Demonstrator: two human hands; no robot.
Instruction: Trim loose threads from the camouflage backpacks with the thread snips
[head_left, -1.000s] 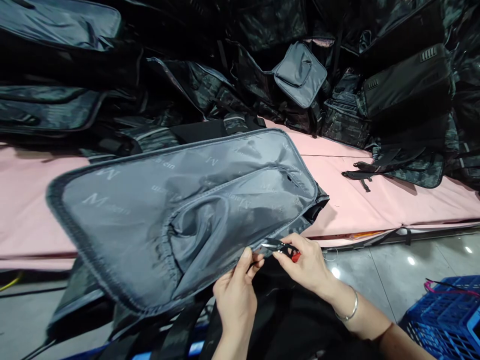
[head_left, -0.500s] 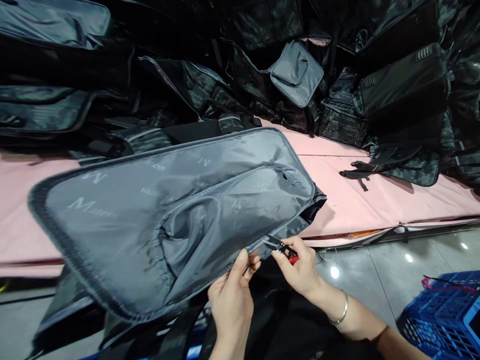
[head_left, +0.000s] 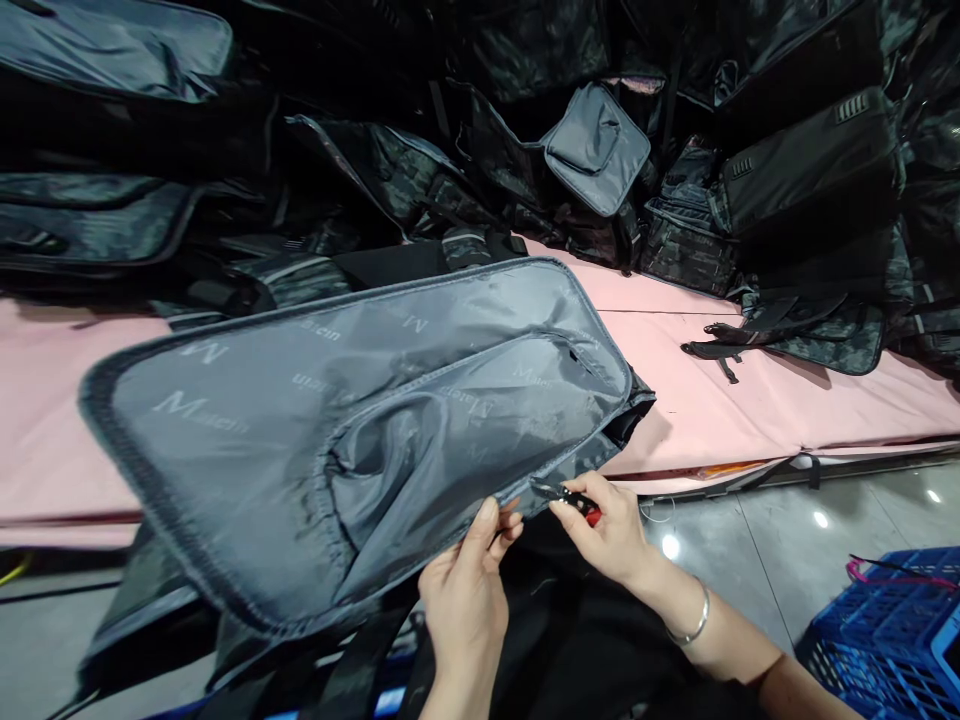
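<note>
A backpack with grey lining turned outward lies across my front, its bound edge running all round and a gathered pocket in the middle. My left hand pinches the near edge between thumb and fingers. Just right of it, my right hand is closed around small thread snips with a red handle. Their blades lie nearly together against the seam at that edge. Any thread between them is too small to make out.
Dark camouflage bags are heaped along the back, and one lies with straps at the right. Beneath them is a pink-covered table. A blue plastic crate stands on the tiled floor at the lower right.
The snips' blades, which were apart, have come nearly together at the seam. The backpack's left end has shifted a little to the right; my left hand keeps its pinch.
</note>
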